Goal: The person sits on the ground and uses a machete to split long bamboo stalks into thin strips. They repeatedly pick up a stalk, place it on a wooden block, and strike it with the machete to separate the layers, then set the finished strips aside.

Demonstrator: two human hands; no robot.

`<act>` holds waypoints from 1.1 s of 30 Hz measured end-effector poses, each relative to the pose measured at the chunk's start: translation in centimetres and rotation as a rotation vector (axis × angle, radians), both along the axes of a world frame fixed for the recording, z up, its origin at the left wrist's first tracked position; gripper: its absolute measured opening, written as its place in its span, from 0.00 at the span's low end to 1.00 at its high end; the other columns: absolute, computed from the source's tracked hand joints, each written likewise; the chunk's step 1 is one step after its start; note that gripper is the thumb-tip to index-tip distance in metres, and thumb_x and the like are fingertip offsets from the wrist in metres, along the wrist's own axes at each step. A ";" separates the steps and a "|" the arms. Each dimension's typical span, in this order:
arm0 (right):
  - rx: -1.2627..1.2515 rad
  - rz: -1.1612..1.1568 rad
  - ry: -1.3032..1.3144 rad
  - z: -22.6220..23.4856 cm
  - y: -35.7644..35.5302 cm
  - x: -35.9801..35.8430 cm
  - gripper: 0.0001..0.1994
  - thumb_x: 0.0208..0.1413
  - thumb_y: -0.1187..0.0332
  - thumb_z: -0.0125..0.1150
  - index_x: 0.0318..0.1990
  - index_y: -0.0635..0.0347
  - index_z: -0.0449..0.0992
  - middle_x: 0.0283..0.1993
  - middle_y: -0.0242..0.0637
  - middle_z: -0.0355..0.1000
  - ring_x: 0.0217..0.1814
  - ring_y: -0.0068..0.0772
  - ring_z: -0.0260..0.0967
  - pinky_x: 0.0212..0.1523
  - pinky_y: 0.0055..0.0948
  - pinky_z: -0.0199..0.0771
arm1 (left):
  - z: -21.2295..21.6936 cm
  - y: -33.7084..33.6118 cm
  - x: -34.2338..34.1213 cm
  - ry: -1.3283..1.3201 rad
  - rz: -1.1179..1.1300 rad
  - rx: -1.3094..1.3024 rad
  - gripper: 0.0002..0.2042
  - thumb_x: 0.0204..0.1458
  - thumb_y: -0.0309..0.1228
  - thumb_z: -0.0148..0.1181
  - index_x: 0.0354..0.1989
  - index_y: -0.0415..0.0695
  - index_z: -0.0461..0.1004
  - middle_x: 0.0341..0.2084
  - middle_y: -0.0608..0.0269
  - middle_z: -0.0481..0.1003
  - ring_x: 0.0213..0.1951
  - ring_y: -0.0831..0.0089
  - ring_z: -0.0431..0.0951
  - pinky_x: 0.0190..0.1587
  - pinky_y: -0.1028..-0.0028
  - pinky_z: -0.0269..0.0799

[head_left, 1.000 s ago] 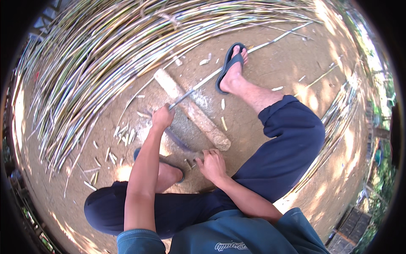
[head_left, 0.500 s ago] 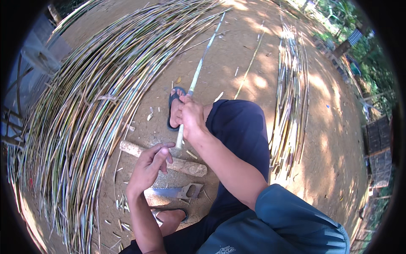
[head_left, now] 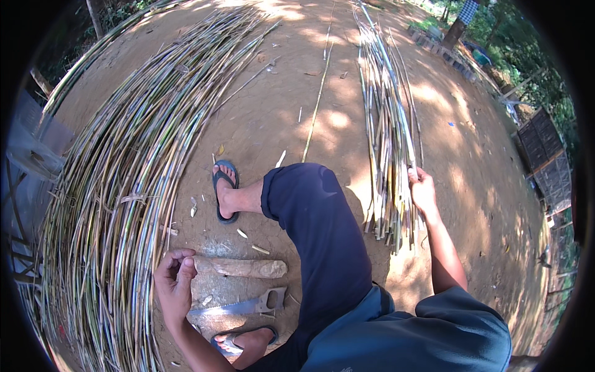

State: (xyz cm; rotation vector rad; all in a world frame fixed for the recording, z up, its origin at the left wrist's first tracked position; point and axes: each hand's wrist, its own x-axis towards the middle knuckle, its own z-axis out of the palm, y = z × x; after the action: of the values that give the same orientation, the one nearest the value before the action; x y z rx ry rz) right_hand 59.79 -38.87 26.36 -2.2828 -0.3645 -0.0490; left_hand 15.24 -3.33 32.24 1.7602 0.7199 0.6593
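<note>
My right hand [head_left: 423, 191] is closed around the lower end of a long pale bamboo pole [head_left: 403, 105], which reaches away over the smaller pile of bamboo poles [head_left: 383, 186] on the right. Loosely curled, with the thumb apart and nothing visible in it, my left hand [head_left: 175, 279] hovers at the left end of a short log [head_left: 248, 268]. Below the log lies a handsaw [head_left: 245, 305], its grey handle to the right and its blade partly in shadow. A large pile of bamboo poles [head_left: 118, 186] stretches along my left side.
A single thin pole [head_left: 318, 102] lies on the dirt between the piles. Small offcuts [head_left: 260, 249] are scattered around the log. My sandalled feet flank the log and saw. At the far right stands a dark woven panel [head_left: 545, 155]; a tree trunk [head_left: 457, 32] rises behind.
My right hand has carried the pale pole from in front of my knee to the right pile. My left hand has shifted left and down, away from the pole's cut end.
</note>
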 end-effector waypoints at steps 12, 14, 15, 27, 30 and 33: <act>-0.350 -0.385 0.019 -3.7 -6.6 16.7 0.20 0.60 0.56 0.55 0.48 0.65 0.77 0.45 0.60 0.74 0.53 0.57 0.72 0.53 0.43 0.70 | -1.3 1.3 -3.3 0.128 0.156 0.073 0.08 0.61 0.30 0.55 0.37 0.36 0.73 0.21 0.70 0.67 0.22 0.85 0.62 0.25 0.82 0.56; -0.416 -0.370 -0.041 -4.7 -10.0 20.6 0.19 0.60 0.57 0.54 0.48 0.65 0.77 0.41 0.60 0.75 0.51 0.58 0.72 0.53 0.44 0.70 | -2.3 1.4 -3.3 0.134 0.161 0.045 0.08 0.61 0.30 0.55 0.36 0.36 0.73 0.21 0.70 0.67 0.22 0.85 0.62 0.25 0.83 0.56; -0.454 -0.334 -0.015 -5.5 -9.9 21.8 0.21 0.59 0.57 0.55 0.52 0.64 0.75 0.43 0.60 0.75 0.53 0.58 0.71 0.54 0.45 0.69 | -2.5 1.6 -3.7 0.156 0.186 0.043 0.08 0.61 0.29 0.55 0.36 0.36 0.73 0.21 0.70 0.67 0.22 0.85 0.61 0.24 0.83 0.56; -1.166 -0.817 0.076 -25.0 -20.6 15.6 0.39 0.56 0.37 0.45 0.72 0.36 0.45 0.74 0.46 0.44 0.71 0.53 0.46 0.63 0.60 0.50 | -17.9 7.5 -8.5 0.592 0.334 0.067 0.14 0.52 0.37 0.60 0.33 0.34 0.77 0.22 0.47 0.76 0.23 0.63 0.75 0.30 0.64 0.69; -0.956 -0.742 -0.614 -29.1 -22.6 14.9 0.37 0.48 0.31 0.46 0.66 0.27 0.53 0.64 0.32 0.55 0.52 0.43 0.56 0.51 0.47 0.61 | -25.3 6.4 -16.2 0.697 0.568 0.020 0.15 0.51 0.40 0.58 0.34 0.38 0.79 0.28 0.46 0.79 0.31 0.50 0.79 0.39 0.59 0.75; -1.249 -0.438 -0.384 -31.3 -20.4 0.8 0.38 0.51 0.37 0.52 0.69 0.36 0.51 0.68 0.39 0.48 0.59 0.49 0.56 0.52 0.45 0.61 | -27.8 5.3 -24.1 0.970 0.741 -0.076 0.14 0.50 0.38 0.57 0.35 0.40 0.80 0.34 0.47 0.79 0.37 0.49 0.79 0.43 0.57 0.73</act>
State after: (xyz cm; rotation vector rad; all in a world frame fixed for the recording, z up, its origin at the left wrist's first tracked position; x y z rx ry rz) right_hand 60.60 -59.31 -4.92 -3.5665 -0.0413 -0.6466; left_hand -8.84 2.02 4.42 1.6696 2.0844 0.1796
